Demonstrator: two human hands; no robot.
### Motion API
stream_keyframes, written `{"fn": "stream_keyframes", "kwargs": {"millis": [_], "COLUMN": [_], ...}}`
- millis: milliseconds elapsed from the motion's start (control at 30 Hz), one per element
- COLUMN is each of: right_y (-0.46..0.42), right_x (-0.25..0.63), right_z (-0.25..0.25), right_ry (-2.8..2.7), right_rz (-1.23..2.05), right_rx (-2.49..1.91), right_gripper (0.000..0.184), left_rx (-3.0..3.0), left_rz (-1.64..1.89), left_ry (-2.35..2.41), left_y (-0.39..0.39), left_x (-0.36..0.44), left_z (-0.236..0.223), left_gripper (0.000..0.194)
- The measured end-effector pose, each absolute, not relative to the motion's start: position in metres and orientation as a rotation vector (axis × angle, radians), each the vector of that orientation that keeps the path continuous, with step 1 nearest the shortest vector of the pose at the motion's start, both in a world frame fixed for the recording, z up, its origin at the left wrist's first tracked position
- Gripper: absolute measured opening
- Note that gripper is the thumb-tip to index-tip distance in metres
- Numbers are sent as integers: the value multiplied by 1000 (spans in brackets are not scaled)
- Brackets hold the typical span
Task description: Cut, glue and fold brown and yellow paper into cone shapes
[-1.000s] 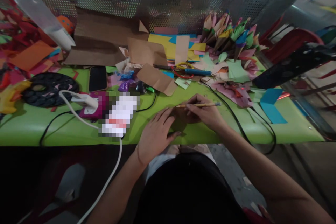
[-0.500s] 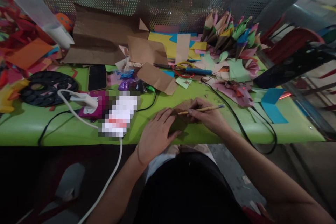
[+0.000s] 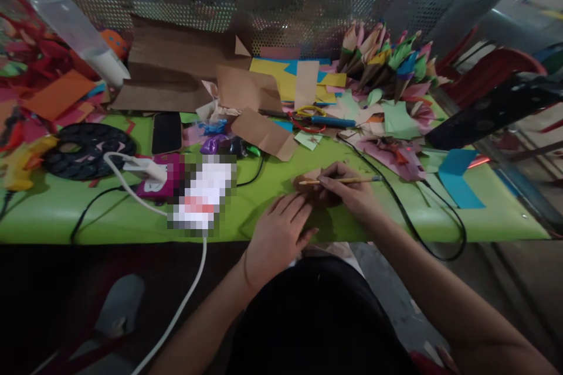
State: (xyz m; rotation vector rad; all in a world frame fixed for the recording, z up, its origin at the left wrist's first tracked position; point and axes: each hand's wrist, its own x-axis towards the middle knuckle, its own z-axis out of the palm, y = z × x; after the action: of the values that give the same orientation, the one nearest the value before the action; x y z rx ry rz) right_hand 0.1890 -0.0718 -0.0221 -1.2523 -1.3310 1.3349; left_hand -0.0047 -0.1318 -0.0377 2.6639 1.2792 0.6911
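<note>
In my right hand (image 3: 349,187) is a slim yellow pencil (image 3: 352,180), gripped between thumb and fingers, its tip pointing left. Under that hand lies a small piece of brown paper (image 3: 308,177), partly covered by my fingers. My left hand (image 3: 285,228) rests flat with its fingers stretched out at the paper's near edge, close to the table's front. Both hands are over the green tabletop (image 3: 250,220). Left of them a phone with a blurred screen (image 3: 204,193) is plugged into a white cable.
Behind my hands lie brown paper pieces (image 3: 264,133), a blue-handled tool (image 3: 333,121) and paper scraps. Paper cones (image 3: 382,61) stand at the back right. A black cable (image 3: 396,211) loops at right. At left are a black round tray (image 3: 90,165), a dark phone (image 3: 167,133) and a purple power adapter (image 3: 171,174).
My left hand has slid right and slightly nearer to me, uncovering more of the brown paper. My right hand keeps the pencil and has shifted only a little.
</note>
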Motion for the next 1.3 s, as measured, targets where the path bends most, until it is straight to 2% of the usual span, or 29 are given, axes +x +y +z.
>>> {"fn": "stream_keyframes", "kwargs": {"millis": [167,633,967,1300], "right_y": [-70,-71,-67,-64], "right_x": [188,179,200,223], "right_z": [-23,-27,-32,-33], "right_ry": [-1373,-1488,-1554,-1436], "right_rz": [1340,1290,949,847], "right_rx": [-1241,-1305,-1396,-1437], "right_gripper": [38,25,19,16], "left_rx": [2642,2649,2668,2681], "left_rz": [504,488,461,456], "left_ry": [1321,1305,1310,1302], "left_y": [-131,-130,-130,-128], "left_x": [2,0,-1,-3], "left_z": [-40,-39,-39,-38], "left_gripper": [58,56,54,58]}}
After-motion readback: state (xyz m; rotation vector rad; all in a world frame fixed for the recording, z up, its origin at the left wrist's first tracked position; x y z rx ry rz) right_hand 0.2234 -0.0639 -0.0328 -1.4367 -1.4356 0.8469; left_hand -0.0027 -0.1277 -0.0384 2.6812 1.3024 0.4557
